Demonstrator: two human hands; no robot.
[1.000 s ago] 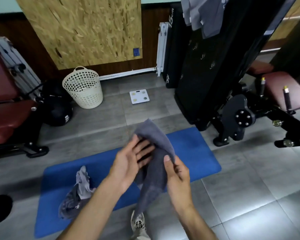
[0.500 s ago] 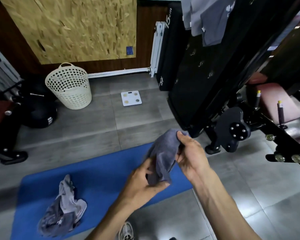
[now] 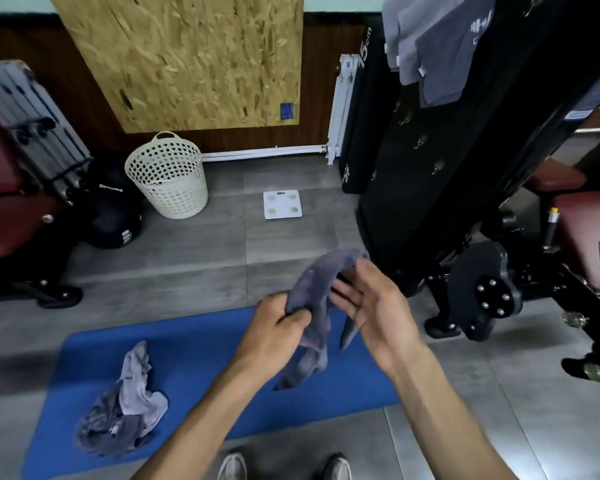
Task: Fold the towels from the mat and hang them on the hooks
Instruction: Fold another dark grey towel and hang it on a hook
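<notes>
A dark grey towel (image 3: 314, 299) hangs bunched in the air above the blue mat (image 3: 194, 355). My left hand (image 3: 274, 336) grips its lower left fold with curled fingers. My right hand (image 3: 371, 306) is beside the towel with straight fingers, its tips touching the towel's upper edge. Crumpled grey towels (image 3: 125, 410) lie in a heap on the mat's left part. Several grey towels (image 3: 430, 46) hang on the black board (image 3: 465, 161) at the upper right, which carries small metal hooks (image 3: 420, 142).
A cream laundry basket (image 3: 168, 176) and a white scale (image 3: 282, 204) stand on the grey tiled floor behind the mat. Black gym machine parts (image 3: 482, 292) jut out at the right. A red bench (image 3: 11, 216) and a black ball (image 3: 115, 213) are at the left.
My left hand has shifted from flat under the towel to gripping it. My right hand has released its pinch on the upper fold and opened. The towel has become more bunched.
</notes>
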